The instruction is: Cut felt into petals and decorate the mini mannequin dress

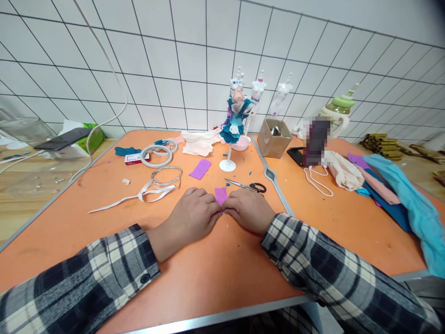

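Between my two hands is a small piece of purple crepe paper (220, 195), low over the orange table (194, 287). My left hand (194, 213) pinches its lower left edge, fingers closed. From the other side my right hand (248, 208) pinches the lower right edge, the fingertips of both hands almost meeting. Just beyond the right hand lie scissors (245, 184) with black handles. A second purple paper piece (200, 169) rests flat farther back. Behind it stands a small white dress form (227, 165) wearing a teal paper dress (232, 130).
White tape rolls (156, 156), a ribbon (118, 203) and a small red box (136, 159) lie left. A cardboard box (274, 139), a blurred phone (316, 141) and coloured crepe paper (410, 195) are right. A metal seam (269, 174) crosses the tabletop. Bare dress forms (258, 89) stand behind.
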